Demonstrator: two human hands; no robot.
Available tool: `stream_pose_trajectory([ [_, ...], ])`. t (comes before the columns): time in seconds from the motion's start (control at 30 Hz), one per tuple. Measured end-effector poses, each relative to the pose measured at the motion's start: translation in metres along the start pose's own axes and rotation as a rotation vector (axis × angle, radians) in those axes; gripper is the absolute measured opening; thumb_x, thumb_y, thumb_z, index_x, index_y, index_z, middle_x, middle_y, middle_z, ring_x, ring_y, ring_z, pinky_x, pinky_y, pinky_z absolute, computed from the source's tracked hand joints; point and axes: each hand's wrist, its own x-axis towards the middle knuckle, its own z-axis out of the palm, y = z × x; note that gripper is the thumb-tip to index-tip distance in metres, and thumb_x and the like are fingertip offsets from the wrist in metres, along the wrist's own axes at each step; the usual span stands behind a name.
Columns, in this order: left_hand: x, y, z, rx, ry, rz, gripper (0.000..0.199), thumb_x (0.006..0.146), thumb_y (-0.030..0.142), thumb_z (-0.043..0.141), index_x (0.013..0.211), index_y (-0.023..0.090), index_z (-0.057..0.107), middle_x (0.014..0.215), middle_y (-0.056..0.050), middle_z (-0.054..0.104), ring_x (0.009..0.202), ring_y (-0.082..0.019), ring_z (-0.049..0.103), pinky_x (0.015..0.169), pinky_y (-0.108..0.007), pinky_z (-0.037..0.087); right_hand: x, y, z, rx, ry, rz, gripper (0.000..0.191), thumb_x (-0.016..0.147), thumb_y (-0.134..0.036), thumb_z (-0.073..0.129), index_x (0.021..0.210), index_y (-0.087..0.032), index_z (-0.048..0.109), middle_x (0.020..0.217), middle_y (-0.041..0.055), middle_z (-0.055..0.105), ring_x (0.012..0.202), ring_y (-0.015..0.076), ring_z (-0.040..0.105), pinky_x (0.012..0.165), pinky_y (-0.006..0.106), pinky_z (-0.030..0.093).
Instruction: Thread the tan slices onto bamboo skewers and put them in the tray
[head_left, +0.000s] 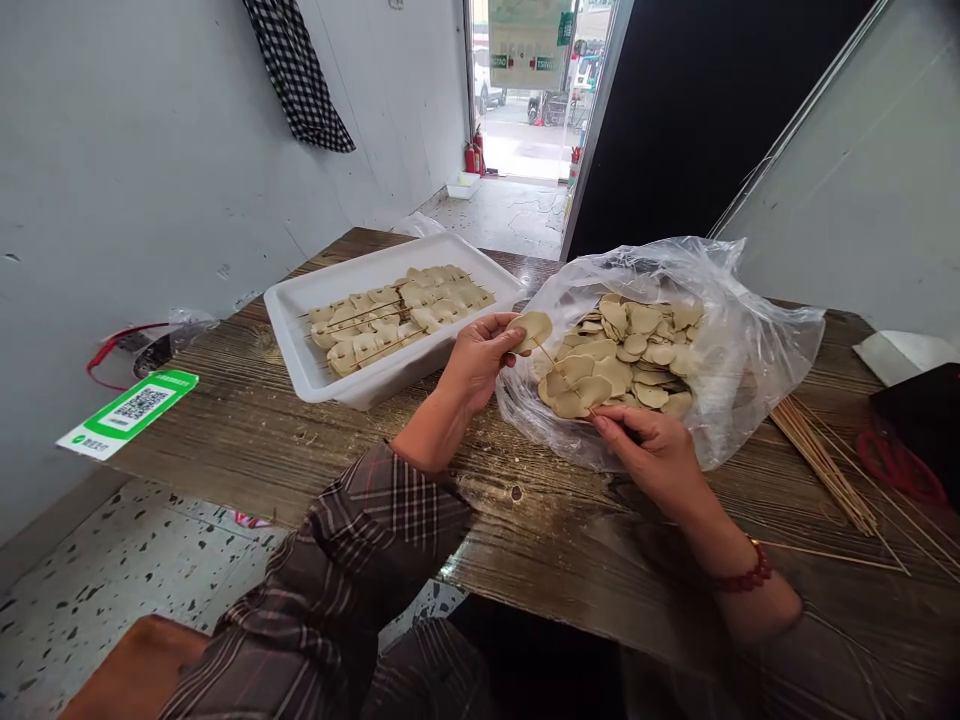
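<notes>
Between thumb and fingers, my left hand (484, 358) pinches a thin, round beige slice (534, 330), pierced by one end of a wooden skewer (547, 353). My right hand (649, 448) grips the skewer's other end, where several more slices (577, 388) are threaded close to the fingertips. Just behind lies an opened clear plastic bag (750, 345) holding a heap of loose beige slices (645, 340). To the left of my left hand stands a white plastic tray (289, 345), with rows of skewered slices (442, 300) lying in it. What exactly the slices are made of cannot be told.
Loose bamboo skewers (821, 465) lie at the right on the wooden table (517, 550), near red-handled scissors (900, 470) and a dark box (922, 420). A green QR-code card (135, 410) sits at the left edge. A doorway (525, 150) opens beyond the table.
</notes>
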Motion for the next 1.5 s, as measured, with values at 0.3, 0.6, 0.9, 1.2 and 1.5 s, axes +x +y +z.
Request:
stream_pose_trajectory([
  [0.3, -0.002, 0.002, 0.001, -0.11, -0.003, -0.05, 0.01, 0.073, 0.014, 0.072, 0.08, 0.013, 0.064, 0.066, 0.001, 0.064, 0.052, -0.006, 0.058, 0.046, -0.017, 0.033, 0.0, 0.0, 0.002, -0.004, 0.053, -0.063, 0.019, 0.087, -0.032, 0.063, 0.09, -0.021, 0.078, 0.092, 0.007, 0.079, 0.083, 0.0236, 0.073, 0.076, 0.038, 0.058],
  [0.6, -0.002, -0.006, 0.003, -0.085, -0.043, -0.069, 0.013, 0.07, 0.016, 0.074, 0.078, 0.012, 0.064, 0.066, 0.0, 0.063, 0.053, -0.006, 0.055, 0.047, -0.018, 0.035, 0.0, 0.0, 0.002, -0.02, 0.056, -0.072, 0.019, 0.086, -0.032, 0.063, 0.09, -0.021, 0.078, 0.092, 0.0062, 0.079, 0.083, 0.0232, 0.073, 0.076, 0.037, 0.058],
  [0.9, -0.004, -0.007, 0.004, 0.095, -0.016, 0.094, 0.013, 0.071, 0.02, 0.071, 0.082, 0.014, 0.068, 0.067, 0.001, 0.063, 0.057, -0.007, 0.053, 0.05, -0.018, 0.035, 0.001, -0.002, 0.002, 0.007, 0.017, 0.044, 0.022, 0.087, -0.035, 0.061, 0.088, -0.02, 0.076, 0.082, 0.006, 0.077, 0.076, 0.0221, 0.07, 0.068, 0.035, 0.055],
  [1.2, -0.002, -0.009, 0.004, 0.232, 0.038, 0.169, 0.013, 0.071, 0.019, 0.071, 0.077, 0.016, 0.059, 0.06, 0.003, 0.058, 0.054, -0.007, 0.052, 0.051, -0.019, 0.037, 0.001, -0.003, 0.003, 0.035, -0.004, 0.091, 0.023, 0.086, -0.038, 0.06, 0.087, -0.02, 0.075, 0.066, 0.0028, 0.069, 0.067, 0.0196, 0.063, 0.055, 0.029, 0.047],
  [1.5, -0.008, -0.011, 0.01, 0.198, -0.084, 0.101, 0.018, 0.069, 0.02, 0.077, 0.076, 0.014, 0.061, 0.063, 0.004, 0.058, 0.055, -0.005, 0.048, 0.052, -0.017, 0.036, 0.002, 0.0, 0.003, 0.102, 0.0, 0.174, 0.03, 0.086, -0.043, 0.061, 0.086, -0.017, 0.074, 0.056, 0.0001, 0.059, 0.052, 0.0131, 0.049, 0.049, 0.025, 0.037],
])
